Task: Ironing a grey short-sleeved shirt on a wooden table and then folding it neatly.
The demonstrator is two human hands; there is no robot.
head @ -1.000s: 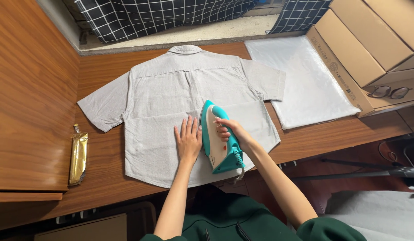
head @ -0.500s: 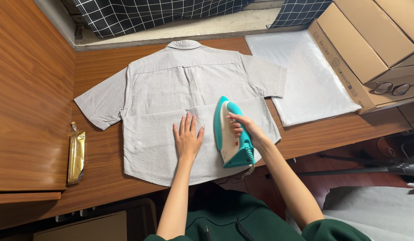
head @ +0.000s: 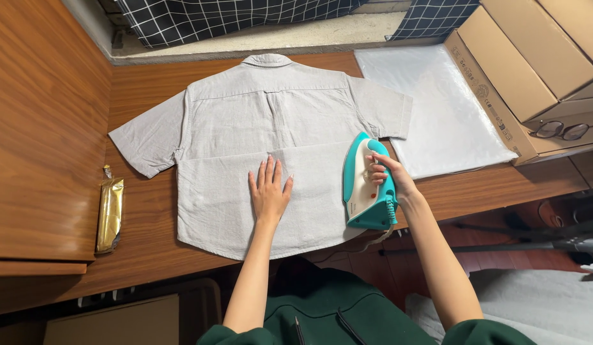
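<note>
Hidden bits first: the iron's soleplate is face down on the cloth, can't see it. Its cord (head: 377,239) shows only as a short stub off the heel before it drops past the worktop (head: 149,252) edge. My right palm is hidden by the iron handle. The shirt's front is face down, only the back panel and collar show. Cardboard boxes (head: 532,57) at far right are cut off by the frame, and so is the checked fabric (head: 232,19) at the top. Gold foil packet (head: 109,214) at left, contents unreadable.

Pose: my left hand (head: 269,195) lies flat on the lower back of the light grey short-sleeved shirt (head: 264,121), fingers (head: 269,171) spread and pointing away from me, pinning the cloth, gripping nothing. My right hand (head: 387,176) is wrapped round the handle of the teal and white steam iron (head: 366,185), fingers closed tight on it, wrist straight, forearm coming in from lower right.

The iron sits at the shirt's right side edge, just under the right sleeve, nose pointing away from me, heel near the worktop edge. The shirt lies spread flat on the wooden worktop, collar away from me. A clear plastic bag (head: 437,108) lies just right of it, with a pair of glasses (head: 560,130) on a box beyond.

Versus a second ago: the iron has travelled right, from beside my left hand out to the shirt's side edge. Left hand unmoved.
</note>
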